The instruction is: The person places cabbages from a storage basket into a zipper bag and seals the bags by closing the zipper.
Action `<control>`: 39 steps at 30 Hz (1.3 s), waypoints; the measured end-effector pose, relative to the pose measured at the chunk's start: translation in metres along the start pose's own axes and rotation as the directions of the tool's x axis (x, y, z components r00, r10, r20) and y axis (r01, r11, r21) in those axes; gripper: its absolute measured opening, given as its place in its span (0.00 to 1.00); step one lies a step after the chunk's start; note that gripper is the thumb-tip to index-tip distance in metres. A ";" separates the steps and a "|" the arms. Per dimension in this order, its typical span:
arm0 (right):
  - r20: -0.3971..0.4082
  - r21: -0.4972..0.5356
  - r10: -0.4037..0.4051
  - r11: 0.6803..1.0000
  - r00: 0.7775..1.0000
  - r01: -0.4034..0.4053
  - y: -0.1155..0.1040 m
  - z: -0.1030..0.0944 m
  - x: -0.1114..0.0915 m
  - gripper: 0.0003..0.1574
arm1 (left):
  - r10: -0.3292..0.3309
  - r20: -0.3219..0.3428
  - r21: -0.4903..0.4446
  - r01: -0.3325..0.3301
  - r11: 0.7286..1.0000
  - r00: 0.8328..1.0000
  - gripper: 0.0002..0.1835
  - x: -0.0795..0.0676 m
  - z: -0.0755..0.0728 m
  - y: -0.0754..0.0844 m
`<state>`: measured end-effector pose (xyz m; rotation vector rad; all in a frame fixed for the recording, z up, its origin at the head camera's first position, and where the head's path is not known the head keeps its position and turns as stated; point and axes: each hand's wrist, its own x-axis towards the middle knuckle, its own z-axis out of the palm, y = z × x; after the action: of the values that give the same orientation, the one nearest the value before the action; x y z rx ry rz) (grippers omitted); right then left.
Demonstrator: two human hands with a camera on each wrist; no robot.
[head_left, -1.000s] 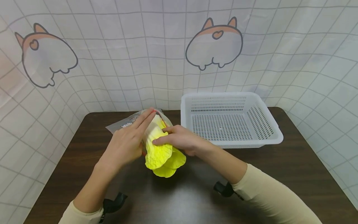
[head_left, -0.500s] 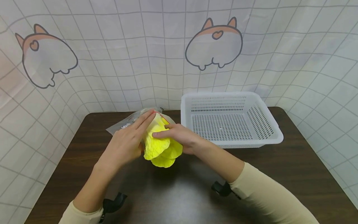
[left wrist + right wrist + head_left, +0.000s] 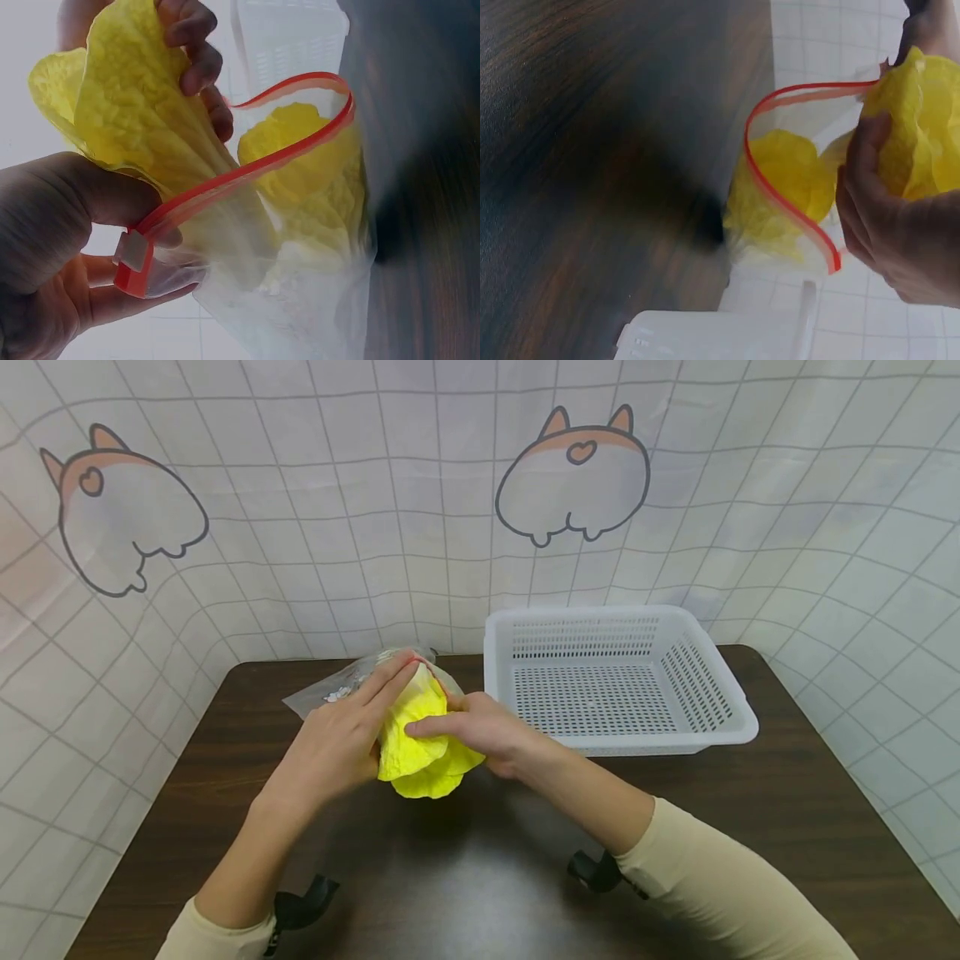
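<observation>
In the left wrist view, a clear zip bag [image 3: 319,300] with a red seal strip gapes open. Inside it sits a yellow cabbage leaf [image 3: 289,161]. More yellow cabbage leaves [image 3: 423,752] are partly in the bag, their pale stem ends inside and their frilly ends sticking out toward the person. My left hand [image 3: 337,735] holds the bag's mouth near the zip slider, thumb on one side and fingers on the other. My right hand [image 3: 476,727] grips the protruding leaves, thumb on top; its other fingers are partly hidden behind them in the head view.
A white perforated plastic basket [image 3: 600,746] stands at the back right of the dark wooden table [image 3: 480,893], just beyond the right hand. A white gridded curtain [image 3: 442,527] with cartoon animal prints hangs behind and at both sides.
My right hand has pushed the protruding cabbage leaves up and away from the person, deeper into the bag, so less of them sticks out. The left hand stays nearly still on the bag.
</observation>
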<state>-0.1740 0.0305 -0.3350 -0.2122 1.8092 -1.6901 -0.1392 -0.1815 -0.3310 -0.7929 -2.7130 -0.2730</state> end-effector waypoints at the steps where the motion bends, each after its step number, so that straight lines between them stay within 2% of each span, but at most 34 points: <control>1: -0.019 -0.002 -0.009 1.000 1.000 0.009 0.000 0.001 0.000 0.31 | 0.006 -0.003 -0.001 -0.006 1.000 1.000 0.56 0.000 0.000 0.000; 6: -0.111 0.026 -0.043 0.999 0.993 0.046 0.001 0.006 0.002 0.37 | 0.036 -0.020 0.001 -0.036 0.999 0.999 0.52 -0.001 0.000 -0.001; 10: -0.160 0.017 -0.104 0.994 0.982 0.108 0.004 0.010 0.003 0.42 | 0.046 0.001 0.005 -0.046 0.999 0.999 0.52 -0.001 0.001 -0.001; 15: -0.207 -0.071 -0.191 0.981 0.959 0.180 0.004 0.016 0.001 0.46 | 0.050 0.030 0.002 -0.050 0.999 0.998 0.54 0.000 0.002 -0.001; 19: -0.262 -0.215 -0.227 0.961 0.938 0.172 0.004 0.018 0.000 0.53 | 0.047 0.033 0.000 -0.047 0.999 0.998 0.56 0.000 0.001 -0.002; 22: -0.295 -0.339 -0.252 0.929 0.921 0.146 0.006 0.018 0.000 0.58 | 0.044 0.031 -0.010 -0.044 0.999 0.999 0.58 0.000 0.001 -0.002; 24: -0.289 -0.412 -0.287 0.898 0.913 0.152 0.008 0.019 0.001 0.57 | 0.042 0.029 -0.018 -0.042 0.999 0.999 0.59 0.000 0.001 -0.002; 29: -0.221 -0.569 -0.408 0.791 0.886 0.223 0.012 0.019 0.006 0.54 | 0.048 0.016 -0.034 -0.047 0.998 0.999 0.60 0.001 0.001 -0.002; 32: -0.200 -0.630 -0.441 0.742 0.875 0.230 0.012 0.018 0.010 0.54 | 0.062 0.008 -0.037 -0.061 0.997 0.998 0.59 0.001 0.001 -0.002; 36: -0.208 -0.671 -0.448 0.712 0.869 0.207 0.011 0.018 0.016 0.51 | 0.084 0.008 -0.035 -0.083 0.996 0.996 0.59 0.000 0.001 -0.001; 39: -0.221 -0.691 -0.467 0.694 0.856 0.200 0.010 0.020 0.020 0.47 | 0.091 0.005 -0.034 -0.091 0.995 0.996 0.61 0.000 0.001 -0.001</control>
<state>-0.1756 0.0054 -0.3507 -0.5824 2.7773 -1.3031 -0.1395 -0.1819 -0.3322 -0.9261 -2.6759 -0.2970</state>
